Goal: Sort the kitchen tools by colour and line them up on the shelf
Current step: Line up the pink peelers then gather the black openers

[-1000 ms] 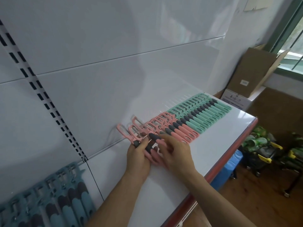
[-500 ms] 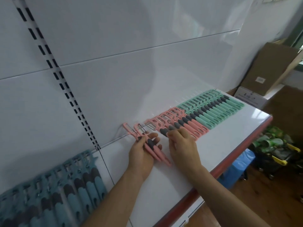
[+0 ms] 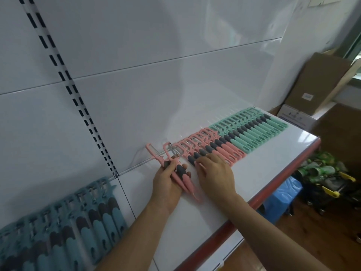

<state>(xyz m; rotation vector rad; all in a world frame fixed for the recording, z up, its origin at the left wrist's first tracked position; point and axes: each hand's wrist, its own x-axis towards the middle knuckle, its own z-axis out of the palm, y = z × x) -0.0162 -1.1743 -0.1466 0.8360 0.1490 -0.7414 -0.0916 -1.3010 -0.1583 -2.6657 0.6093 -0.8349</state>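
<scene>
On the white shelf lie peelers with dark grips, sorted in rows: mint-green peelers at the far right, pink peelers to their left. My left hand grips two loose pink peelers by their handles, their blades pointing at the back wall. My right hand rests fingers-down on the left end of the pink row, touching the nearest handles. A row of blue peelers lies on the adjoining shelf at the lower left.
The shelf has a red front edge and a white back panel with a slotted upright. Cardboard boxes stand past the right end. A blue container and green packages sit on the floor below.
My left hand has drawn the two loose pink peelers slightly apart from the row. My right hand has stayed on the row's left end. The camera has swung a little left.
</scene>
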